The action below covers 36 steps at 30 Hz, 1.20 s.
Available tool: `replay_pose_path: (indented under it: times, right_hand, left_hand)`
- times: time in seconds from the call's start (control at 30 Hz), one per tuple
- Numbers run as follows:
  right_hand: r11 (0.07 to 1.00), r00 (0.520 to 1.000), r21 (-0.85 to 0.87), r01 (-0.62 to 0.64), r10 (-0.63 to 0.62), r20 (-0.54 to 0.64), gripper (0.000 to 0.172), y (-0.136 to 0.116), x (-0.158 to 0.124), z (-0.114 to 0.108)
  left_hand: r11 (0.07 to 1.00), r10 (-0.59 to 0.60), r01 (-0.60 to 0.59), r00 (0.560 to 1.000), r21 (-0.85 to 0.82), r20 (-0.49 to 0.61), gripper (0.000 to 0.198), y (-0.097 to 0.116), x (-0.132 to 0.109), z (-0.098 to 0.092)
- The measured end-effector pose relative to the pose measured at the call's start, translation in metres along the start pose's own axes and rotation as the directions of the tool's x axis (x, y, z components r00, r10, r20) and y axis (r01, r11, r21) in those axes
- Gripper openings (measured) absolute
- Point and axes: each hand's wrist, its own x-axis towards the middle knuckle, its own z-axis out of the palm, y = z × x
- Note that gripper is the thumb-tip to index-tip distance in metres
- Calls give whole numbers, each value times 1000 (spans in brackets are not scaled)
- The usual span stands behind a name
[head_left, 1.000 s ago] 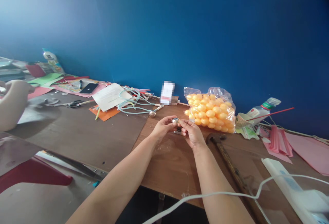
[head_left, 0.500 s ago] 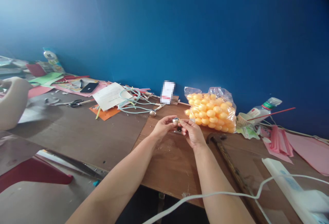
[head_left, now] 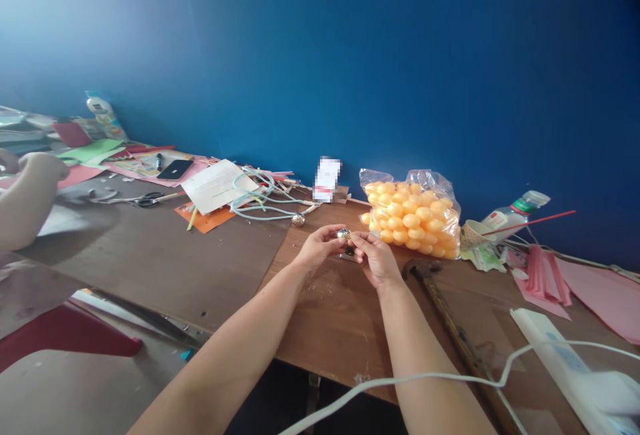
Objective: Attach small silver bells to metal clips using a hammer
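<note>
Just above the brown table (head_left: 320, 315), my left hand (head_left: 316, 248) is closed in a pinch on a small shiny silver ball (head_left: 343, 234). My right hand (head_left: 375, 258) meets it from the right, thumb and fingers pressed together at the ball's right side; whatever is between those fingertips is too small to make out. Under the hands a small dark and silver piece (head_left: 346, 257) partly shows. A second silver ball (head_left: 298, 220) rests on the table, left of and beyond my left hand. The clear bag of orange balls (head_left: 413, 218) lies just past my right hand.
A hammer (head_left: 450, 322) lies along my right forearm, near a white power strip (head_left: 550, 355) and its cable (head_left: 400, 380). A cup (head_left: 473, 232) and bottle (head_left: 520, 212) stand back right. Leftward are a blue cord (head_left: 270, 216), paper, scissors (head_left: 147, 200) and another person's arm (head_left: 30, 202).
My hands hold almost the same pose around the silver ball. At the far left, the other person's arm has shifted, and a hand now shows there.
</note>
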Motion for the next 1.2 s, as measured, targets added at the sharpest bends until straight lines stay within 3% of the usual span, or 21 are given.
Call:
replay_pose_path:
  times: [0.9,1.2]
  right_hand:
    - [989,1000,-147,15,-16,-9,30,2,2,-4]
    - [992,999,-124,-33,33,-3,27,3,2,-6]
  left_hand:
    - [998,36,-36,999,56,-5,49,2,2,-1]
    - [993,40,-42,999,114,19,49,1,2,-2]
